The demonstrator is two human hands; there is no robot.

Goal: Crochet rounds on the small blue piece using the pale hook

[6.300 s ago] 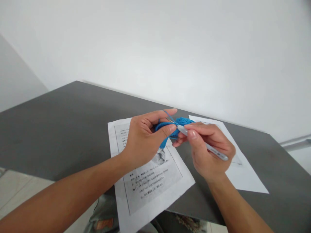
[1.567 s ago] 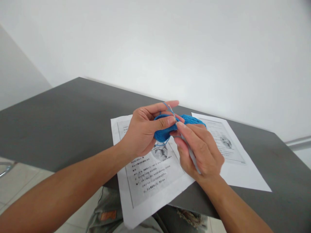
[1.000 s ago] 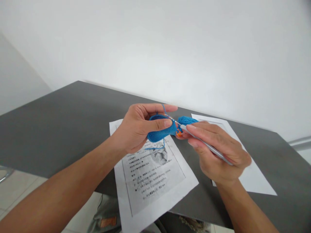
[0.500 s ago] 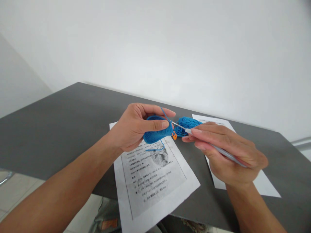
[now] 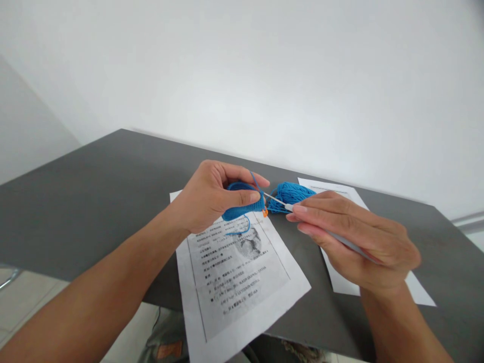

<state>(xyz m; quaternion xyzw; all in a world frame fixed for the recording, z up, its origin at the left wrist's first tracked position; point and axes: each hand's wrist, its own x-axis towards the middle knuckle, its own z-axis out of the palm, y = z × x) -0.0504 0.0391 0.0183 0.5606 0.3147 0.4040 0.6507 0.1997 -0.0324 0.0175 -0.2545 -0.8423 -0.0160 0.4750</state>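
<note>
Pinched between thumb and fingers of my left hand (image 5: 212, 196) is a blue crochet piece (image 5: 242, 207), cupped in shape. Working yarn (image 5: 257, 180) runs up over the left index finger, and a loose yarn tail (image 5: 247, 226) dangles below. An orange stitch marker (image 5: 265, 213) hangs from the piece's right edge. My right hand (image 5: 351, 237) is closed around the grey handle of a crochet hook (image 5: 289, 207). The hook's metal shaft reaches to the edge of the piece by my left thumb, where its tip is hidden among the stitches.
A skein of blue yarn (image 5: 291, 194) lies behind the hands on the dark grey table (image 5: 94, 201). Beneath the work is a printed sheet (image 5: 249, 302) hanging over the front edge. Another paper (image 5: 344, 285) lies under my right hand. A white wall rises behind.
The crochet piece has tilted slightly, and the orange marker has shifted a little left and turned. My right hand has rolled slightly, with the hook tip now nearer the left thumb.
</note>
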